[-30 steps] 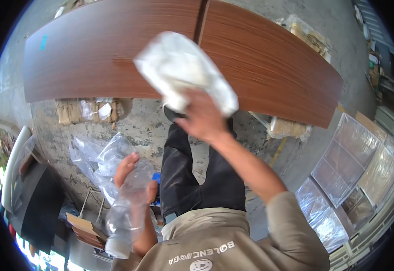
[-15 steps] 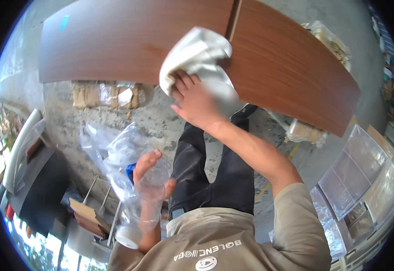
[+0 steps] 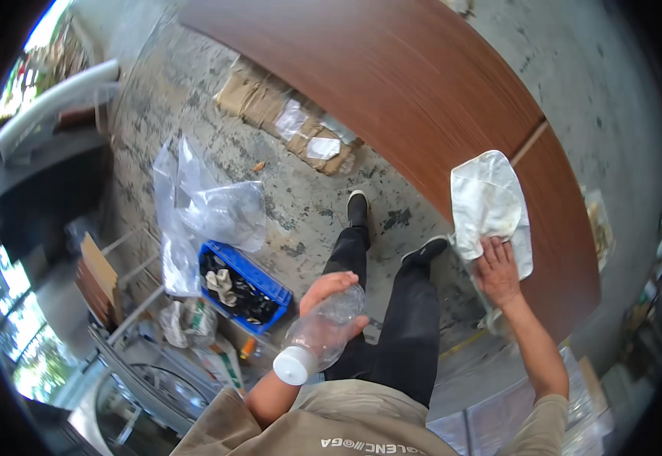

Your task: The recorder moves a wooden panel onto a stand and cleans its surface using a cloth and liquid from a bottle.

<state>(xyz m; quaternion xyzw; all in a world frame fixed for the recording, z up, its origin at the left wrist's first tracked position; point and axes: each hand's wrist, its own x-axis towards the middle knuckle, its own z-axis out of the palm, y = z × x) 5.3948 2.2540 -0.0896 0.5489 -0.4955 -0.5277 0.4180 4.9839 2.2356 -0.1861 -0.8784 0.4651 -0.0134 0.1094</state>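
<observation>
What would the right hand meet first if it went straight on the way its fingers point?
The right hand would first meet more of the white cloth it touches. Past the cloth's far edge, the line appears to cross the brown wooden panel; depth is hard to judge here.

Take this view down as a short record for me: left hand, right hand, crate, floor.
Left hand: holds a clear plastic bottle with a white cap
Right hand: on a white cloth, over a brown wood-grain panel
Crate: blue, containing small dark pieces and a pale crumpled item
Floor: mottled grey; cardboard-wrapped bundle near the panel's edge
</observation>
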